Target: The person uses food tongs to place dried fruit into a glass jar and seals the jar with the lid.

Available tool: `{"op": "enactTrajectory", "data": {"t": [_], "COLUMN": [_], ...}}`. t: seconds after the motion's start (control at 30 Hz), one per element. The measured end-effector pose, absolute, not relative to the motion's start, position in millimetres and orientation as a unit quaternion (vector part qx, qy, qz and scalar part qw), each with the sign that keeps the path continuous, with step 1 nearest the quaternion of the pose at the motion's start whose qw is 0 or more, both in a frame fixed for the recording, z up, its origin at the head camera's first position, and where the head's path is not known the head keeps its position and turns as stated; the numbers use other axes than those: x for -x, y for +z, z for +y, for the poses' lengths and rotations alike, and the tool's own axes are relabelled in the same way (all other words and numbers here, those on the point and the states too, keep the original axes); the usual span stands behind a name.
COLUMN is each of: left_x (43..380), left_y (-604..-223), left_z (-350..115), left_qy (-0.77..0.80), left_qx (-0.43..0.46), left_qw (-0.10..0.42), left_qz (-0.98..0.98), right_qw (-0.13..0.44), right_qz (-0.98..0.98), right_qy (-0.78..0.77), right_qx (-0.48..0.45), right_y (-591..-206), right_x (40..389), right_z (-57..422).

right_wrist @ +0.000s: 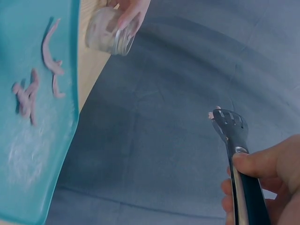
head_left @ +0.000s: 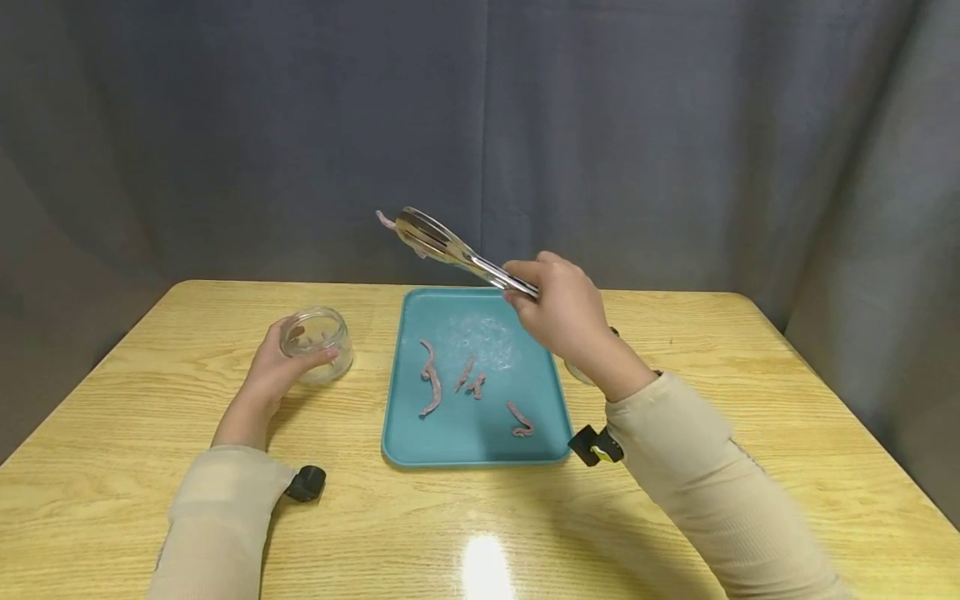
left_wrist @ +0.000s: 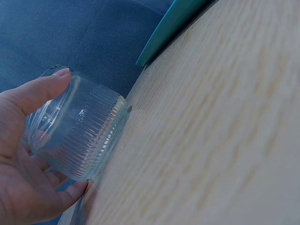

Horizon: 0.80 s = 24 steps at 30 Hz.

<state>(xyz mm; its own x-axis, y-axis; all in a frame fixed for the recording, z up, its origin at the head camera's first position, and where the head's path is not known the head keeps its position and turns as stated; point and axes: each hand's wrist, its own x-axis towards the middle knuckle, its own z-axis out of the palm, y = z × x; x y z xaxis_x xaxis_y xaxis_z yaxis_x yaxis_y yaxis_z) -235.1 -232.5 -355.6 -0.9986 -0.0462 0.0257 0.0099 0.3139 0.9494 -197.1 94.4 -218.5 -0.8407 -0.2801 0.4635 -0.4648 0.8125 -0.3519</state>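
My right hand (head_left: 558, 304) grips metal tongs (head_left: 450, 248), raised above the far edge of the blue tray (head_left: 405, 442). A thin pinkish strip (head_left: 386, 220) is pinched between the heads of the tongs and sticks out past them. In the right wrist view only a small bit of that strip shows at the tips. With thumb and fingers around it, my left hand (head_left: 273, 367) holds a ribbed clear glass jar (left_wrist: 86, 129) upright at the table, left of the tray. Several similar pinkish strips (head_left: 432, 383) lie on the tray.
White powdery marks (head_left: 480, 337) cover part of the tray's far half. Behind my right wrist another glass container (head_left: 579, 373) is mostly hidden on the wooden table (head_left: 345, 517). A dark grey curtain (head_left: 637, 150) hangs behind the table's far edge.
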Motion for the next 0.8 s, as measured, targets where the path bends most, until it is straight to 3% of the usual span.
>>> {"op": "enactTrajectory", "data": {"t": [0.8], "left_x": [235], "left_y": [-355], "left_z": [-238], "left_qy": [-0.574], "left_qx": [-0.011], "left_qw": [0.026], "left_qz": [-0.818], "right_qw": [0.147], "right_qz": [-0.94], "right_qy": [0.228], "right_qx": [-0.208], "right_y": [-254], "right_x": [205], "right_z": [11]}}
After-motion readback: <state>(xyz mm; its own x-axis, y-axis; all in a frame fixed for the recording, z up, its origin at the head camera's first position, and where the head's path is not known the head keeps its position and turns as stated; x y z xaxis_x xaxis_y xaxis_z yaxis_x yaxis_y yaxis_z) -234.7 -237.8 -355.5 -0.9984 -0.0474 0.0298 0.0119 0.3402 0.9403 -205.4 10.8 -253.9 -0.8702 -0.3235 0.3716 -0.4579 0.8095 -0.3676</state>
